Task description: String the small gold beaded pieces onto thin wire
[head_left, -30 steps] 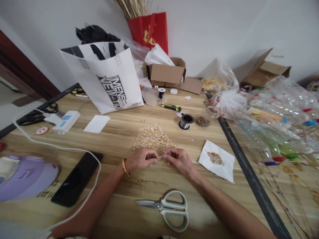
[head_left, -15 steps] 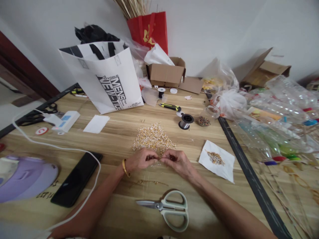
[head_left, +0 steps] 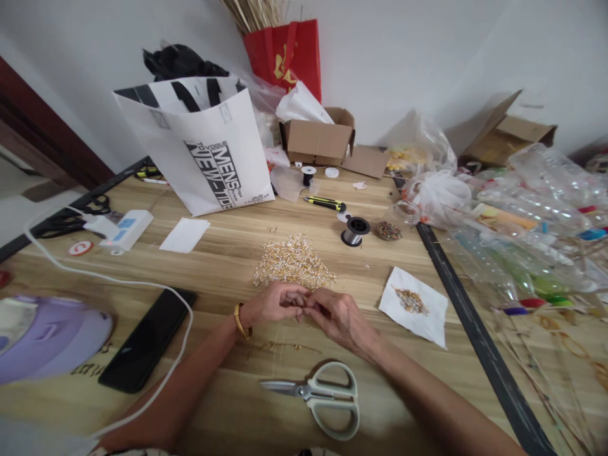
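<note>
My left hand (head_left: 280,303), below a gold bracelet (head_left: 241,320) on the wrist, is closed in a pinch. Its fingertips meet those of my right hand (head_left: 339,316), which is pinched too and turned over the left fingers. Whatever sits between the fingertips is too small to make out. Just beyond both hands spreads a pile of small gold and clear beads (head_left: 293,259). A thin gold chain (head_left: 289,346) lies on the wood nearer to me. Below it rest scissors (head_left: 327,399) with pale green handles, blades pointing left.
On the right, a white paper (head_left: 389,316) carries gold pieces, with a wire spool (head_left: 355,232) and a bead jar (head_left: 390,230) behind. A phone (head_left: 147,342) and white cable (head_left: 183,354) lie left. A white bag (head_left: 204,152) and cardboard box (head_left: 318,139) stand at the back.
My right hand has rolled over and moved slightly left and down, its fingers now overlapping the left fingertips. My left hand has barely moved. The objects on the table stay in place.
</note>
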Available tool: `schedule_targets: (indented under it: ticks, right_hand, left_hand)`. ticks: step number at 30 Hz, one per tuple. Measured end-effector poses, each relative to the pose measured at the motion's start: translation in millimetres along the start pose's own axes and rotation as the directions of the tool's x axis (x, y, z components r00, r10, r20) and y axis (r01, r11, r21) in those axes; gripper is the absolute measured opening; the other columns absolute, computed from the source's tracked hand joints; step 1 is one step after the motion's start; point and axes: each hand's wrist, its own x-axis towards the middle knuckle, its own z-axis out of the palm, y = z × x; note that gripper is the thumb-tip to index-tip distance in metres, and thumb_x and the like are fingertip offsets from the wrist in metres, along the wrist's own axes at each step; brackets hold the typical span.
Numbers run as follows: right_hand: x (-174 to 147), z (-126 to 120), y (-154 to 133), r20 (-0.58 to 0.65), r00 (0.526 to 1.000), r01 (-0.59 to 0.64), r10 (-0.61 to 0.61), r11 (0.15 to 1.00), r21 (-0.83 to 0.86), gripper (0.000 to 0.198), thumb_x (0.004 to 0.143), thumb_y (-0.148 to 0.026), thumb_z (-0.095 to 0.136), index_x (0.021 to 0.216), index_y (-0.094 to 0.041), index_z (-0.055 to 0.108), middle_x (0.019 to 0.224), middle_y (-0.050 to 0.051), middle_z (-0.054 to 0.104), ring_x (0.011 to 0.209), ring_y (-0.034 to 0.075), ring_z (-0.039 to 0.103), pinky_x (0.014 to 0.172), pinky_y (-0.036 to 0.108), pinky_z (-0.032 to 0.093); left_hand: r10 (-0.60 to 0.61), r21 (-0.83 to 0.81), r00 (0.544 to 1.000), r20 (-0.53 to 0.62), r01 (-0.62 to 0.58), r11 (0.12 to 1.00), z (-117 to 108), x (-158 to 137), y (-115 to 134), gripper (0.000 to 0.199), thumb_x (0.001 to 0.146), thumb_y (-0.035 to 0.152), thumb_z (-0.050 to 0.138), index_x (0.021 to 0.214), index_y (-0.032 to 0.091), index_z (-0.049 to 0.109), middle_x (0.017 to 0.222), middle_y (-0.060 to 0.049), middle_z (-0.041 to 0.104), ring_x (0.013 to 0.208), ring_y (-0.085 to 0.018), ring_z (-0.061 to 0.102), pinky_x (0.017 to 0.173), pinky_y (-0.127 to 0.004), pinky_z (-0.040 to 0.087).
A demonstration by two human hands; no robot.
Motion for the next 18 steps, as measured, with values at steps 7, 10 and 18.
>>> schedule_targets:
  ticks: [7,10,18]
  right_hand:
    - [-2.3,3.0,-1.1,0.024,1.000,-0.008,0.011,0.995,-0.102,0.012,0.090,-0.023,0.049,0.084,-0.018,0.058,0.073,0.002,0.060,0.064,0.013,0.054,0.059,0.022,0.037]
    - [-0.3,2.7,0.1,0.045,0.999,0.009,-0.004,0.993,-0.116,0.014,0.091,-0.024,0.047,0.086,-0.017,0.059,0.075,0.003,0.061,0.067,0.013,0.056,0.061,0.022,0.039]
    - [-23.2,-17.0,-13.7,0.304,0.951,0.166,-0.054,0.920,-0.356,0.024,0.094,-0.023,0.039,0.105,-0.020,0.059,0.098,0.008,0.059,0.084,0.019,0.057,0.072,0.030,0.047]
  left_hand:
    - [-0.034,0.095,0.995,-0.092,0.042,0.995,0.9,-0.7,2.3,0.020,0.071,0.028,0.068,0.070,0.010,0.057,0.063,0.000,0.060,0.059,-0.009,0.055,0.060,-0.021,0.043]
    - [-0.033,0.117,0.996,-0.083,0.043,0.992,-2.1,-0.9,-0.5,0.021,0.070,0.029,0.068,0.069,0.010,0.058,0.060,0.001,0.059,0.056,-0.008,0.053,0.056,-0.019,0.041]
    - [0.017,0.133,0.994,-0.110,-0.002,0.991,-14.7,-2.2,-2.1,0.026,0.075,0.034,0.064,0.073,0.009,0.061,0.064,-0.002,0.062,0.057,-0.009,0.055,0.059,-0.021,0.045]
